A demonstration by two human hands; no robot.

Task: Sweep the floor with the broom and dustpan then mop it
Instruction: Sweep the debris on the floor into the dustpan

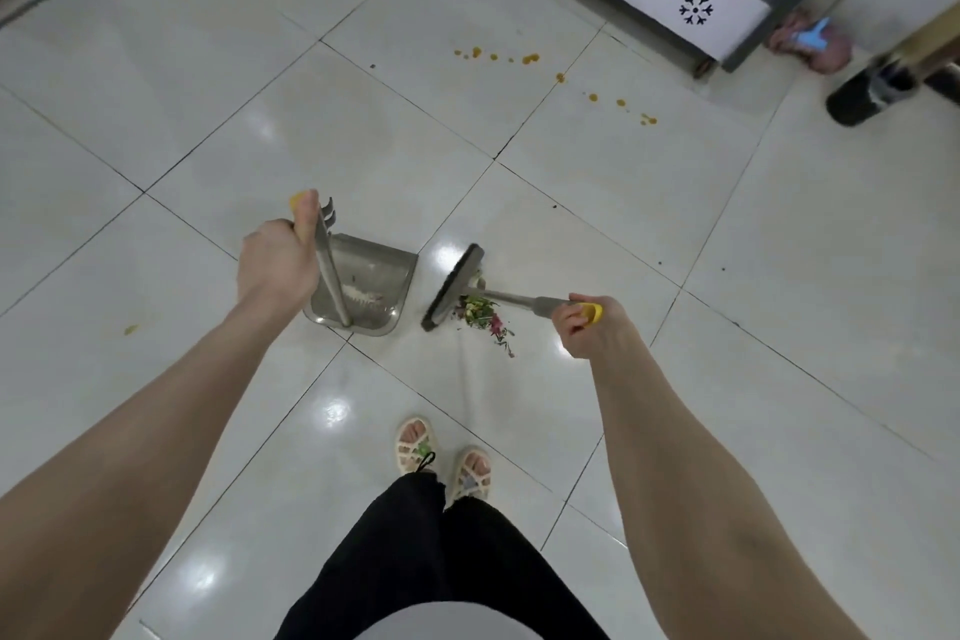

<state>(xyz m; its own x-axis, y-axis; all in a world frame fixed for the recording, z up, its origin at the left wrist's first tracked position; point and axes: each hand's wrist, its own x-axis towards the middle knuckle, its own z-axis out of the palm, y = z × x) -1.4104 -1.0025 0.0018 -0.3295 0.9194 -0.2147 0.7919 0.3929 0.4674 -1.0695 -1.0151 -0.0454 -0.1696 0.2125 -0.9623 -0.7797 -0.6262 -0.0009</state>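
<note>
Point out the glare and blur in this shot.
Head view: bright glare patches dot the glossy floor, one right beside the broom head; the dark cylinder at top right is smeared by blur; the debris pile reads clearly.

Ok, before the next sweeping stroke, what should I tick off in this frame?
1. Left hand grips the dustpan handle: ok.
2. Right hand grips the broom handle: ok.
3. Broom head on the far side of the debris pile from the pan: not ok, the head stands between pile and pan.
4. Pan lip seated flat: cannot tell.
5. Orange spots cleaned up: not ok.
</note>
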